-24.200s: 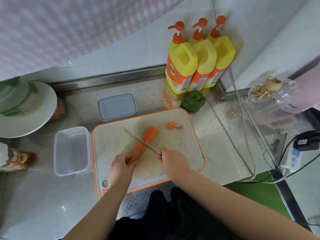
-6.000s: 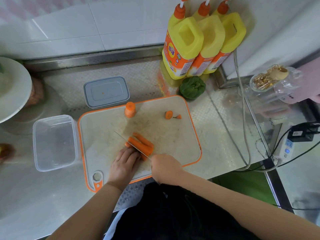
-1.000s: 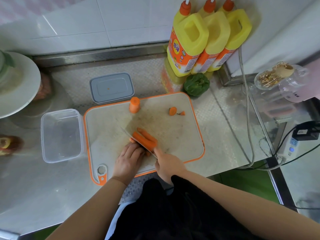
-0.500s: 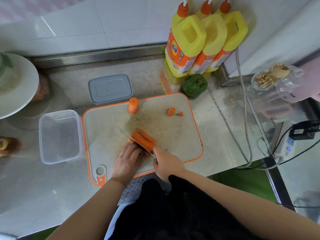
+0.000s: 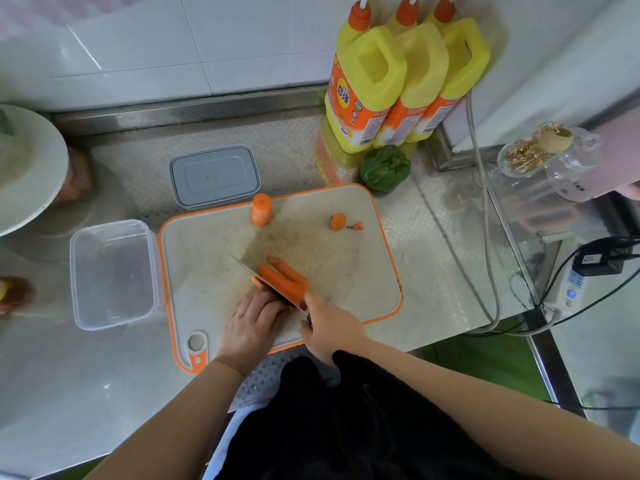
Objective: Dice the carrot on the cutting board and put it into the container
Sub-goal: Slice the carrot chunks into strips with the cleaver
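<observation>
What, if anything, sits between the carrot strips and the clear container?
Nothing visible. The carrot strips lie on the board; the container stands open just off the board's left edge, and only bare board lies between. The left hand and knife are at the strips.

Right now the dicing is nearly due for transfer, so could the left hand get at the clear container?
Probably yes: the clear container sits open just left of the cutting board, nothing between it and the left hand, which first must release the carrot strips.

Orange carrot sticks (image 5: 284, 278), white orange-rimmed cutting board (image 5: 346, 271), clear container (image 5: 112, 275), yellow bottles (image 5: 408, 81), green pepper (image 5: 384, 167)
</observation>
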Tool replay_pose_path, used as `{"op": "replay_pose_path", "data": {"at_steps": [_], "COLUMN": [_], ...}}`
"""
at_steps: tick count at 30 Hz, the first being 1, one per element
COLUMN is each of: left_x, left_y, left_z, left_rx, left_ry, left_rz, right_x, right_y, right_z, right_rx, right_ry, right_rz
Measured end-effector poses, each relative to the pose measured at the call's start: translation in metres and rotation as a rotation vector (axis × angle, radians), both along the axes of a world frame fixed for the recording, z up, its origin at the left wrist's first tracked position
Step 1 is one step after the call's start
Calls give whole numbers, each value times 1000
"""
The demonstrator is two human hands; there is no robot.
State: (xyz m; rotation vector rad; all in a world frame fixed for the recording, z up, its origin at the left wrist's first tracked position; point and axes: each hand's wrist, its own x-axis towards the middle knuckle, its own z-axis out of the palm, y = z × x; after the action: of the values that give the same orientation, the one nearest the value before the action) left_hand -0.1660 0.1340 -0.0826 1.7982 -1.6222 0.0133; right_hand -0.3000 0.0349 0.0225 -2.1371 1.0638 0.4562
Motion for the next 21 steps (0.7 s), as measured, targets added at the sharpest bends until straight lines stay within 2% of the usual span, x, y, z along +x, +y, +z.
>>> {"op": "replay_pose_path", "data": {"at_steps": [9, 18, 21], "left_x": [2, 2, 2], "left_y": [3, 3, 2], "left_z": [-3, -5, -3], "left_rx": [26, 21, 24], "left_ry": [-22, -38, -31], "left_rz": [-11, -6, -6], "right_x": [3, 4, 5], "right_y": [7, 4, 2], "right_z": [-2, -4, -3], "right_rx": [115, 71, 23], "right_ry": [63, 70, 30], "right_rz": [-52, -15, -63]}}
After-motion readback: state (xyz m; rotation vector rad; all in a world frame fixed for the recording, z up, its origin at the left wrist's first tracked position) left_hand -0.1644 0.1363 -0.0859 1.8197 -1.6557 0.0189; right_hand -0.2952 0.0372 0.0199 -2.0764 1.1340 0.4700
